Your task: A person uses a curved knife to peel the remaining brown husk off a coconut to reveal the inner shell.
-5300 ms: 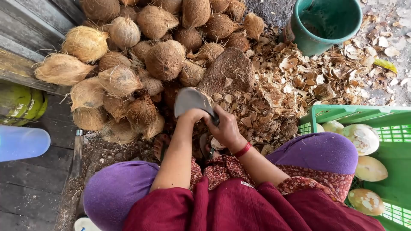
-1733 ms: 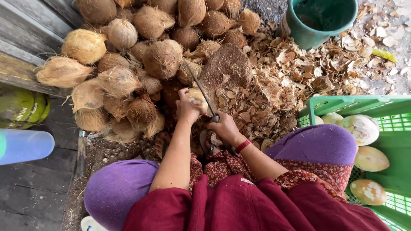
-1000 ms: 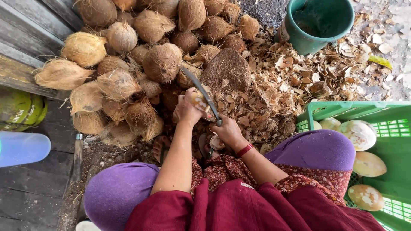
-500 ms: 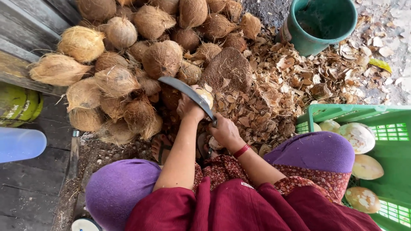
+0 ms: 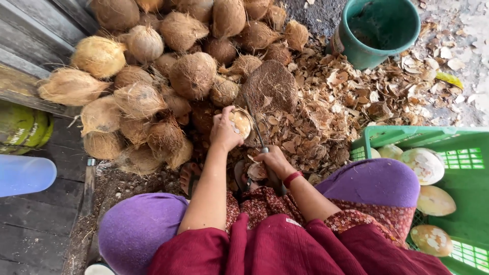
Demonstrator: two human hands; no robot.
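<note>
Near the centre of the frame the left hand (image 5: 224,130) is curling its fingers closed around a small, pale, partly peeled coconut (image 5: 240,124), pressing it against a round brown fibrous chopping block (image 5: 270,86). Just below and to the right, the right hand (image 5: 273,162) is gripping the handle of a dark curved metal knife (image 5: 256,127) in a closed fist, the blade lying against the coconut's right edge. A heap of brown husked coconuts (image 5: 168,61) is filling the upper left, a green plastic bucket (image 5: 379,30) is standing at upper right, and a green plastic crate (image 5: 458,168) of peeled whitish coconuts (image 5: 425,165) is sitting at the right edge.

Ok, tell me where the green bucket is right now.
In the head view the green bucket stands at the top right, beyond the husk scraps, just right of the coconut pile.
</note>
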